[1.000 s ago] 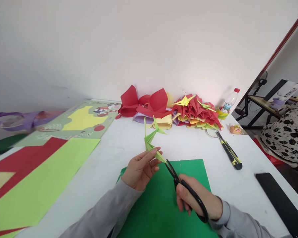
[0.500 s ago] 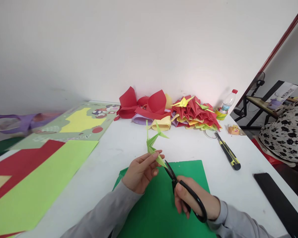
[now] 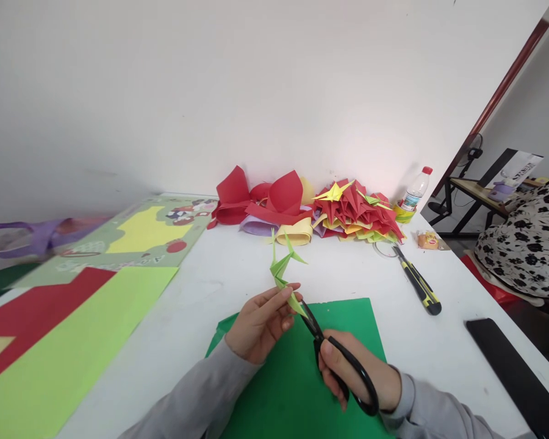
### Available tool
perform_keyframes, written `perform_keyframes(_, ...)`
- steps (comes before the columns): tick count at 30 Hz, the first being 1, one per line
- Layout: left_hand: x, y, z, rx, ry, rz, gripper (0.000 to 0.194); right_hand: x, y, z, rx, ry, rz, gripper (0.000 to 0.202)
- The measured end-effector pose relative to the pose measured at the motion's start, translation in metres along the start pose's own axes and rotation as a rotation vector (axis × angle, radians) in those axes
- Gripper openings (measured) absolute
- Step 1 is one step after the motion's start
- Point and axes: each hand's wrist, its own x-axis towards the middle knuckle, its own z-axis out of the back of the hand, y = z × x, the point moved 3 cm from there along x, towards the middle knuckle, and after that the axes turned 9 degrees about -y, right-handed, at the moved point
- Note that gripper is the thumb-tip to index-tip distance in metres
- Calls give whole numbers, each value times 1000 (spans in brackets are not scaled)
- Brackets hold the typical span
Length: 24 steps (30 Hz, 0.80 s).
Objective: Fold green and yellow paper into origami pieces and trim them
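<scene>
Being pinched between the thumb and fingertips of the left hand (image 3: pixel 260 323), a light-green, many-pointed figure of folded paper (image 3: pixel 280 268) is held in the air above the far edge of a flat, bright-green sheet (image 3: pixel 297 390). Over the same sheet, a pair of black scissors (image 3: pixel 319 334) is gripped by the right hand (image 3: pixel 354 366), whose fingers are curled around the handles. The blades are brought to the figure's lower tip; whether the paper is caught between them cannot be told.

The green sheet is laid on a white bench (image 3: pixel 196 317). To its left, large lime-green, red and cream paper sheets (image 3: pixel 100 335) are stacked, partly overlapping a pale-green printed board (image 3: pixel 192 235). Beyond it, curled pieces of red, purple and cream paper (image 3: pixel 281 201) are set against the wall (image 3: pixel 256 91), beside a heap of pointed red and yellow folded paper (image 3: pixel 354 210). To its right, a black-and-yellow utility knife (image 3: pixel 418 280) and a long, flat black bar (image 3: pixel 507 366) are placed. Farther off on that side, a clear red-capped plastic bottle (image 3: pixel 417 190) is seen.
</scene>
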Motion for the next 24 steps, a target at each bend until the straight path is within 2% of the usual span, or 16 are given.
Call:
perform_keyframes(12,1,0,2,-5,11,-3,31,0,-3,-1,8,-32,-3,64)
perform_keyframes(19,5,0,3,-18,8,28,44,0,-3,-2,86,61,3,65)
perform_keyframes(24,4,0,3,-15,5,38,47,1,-4,-3,61,63,1,67)
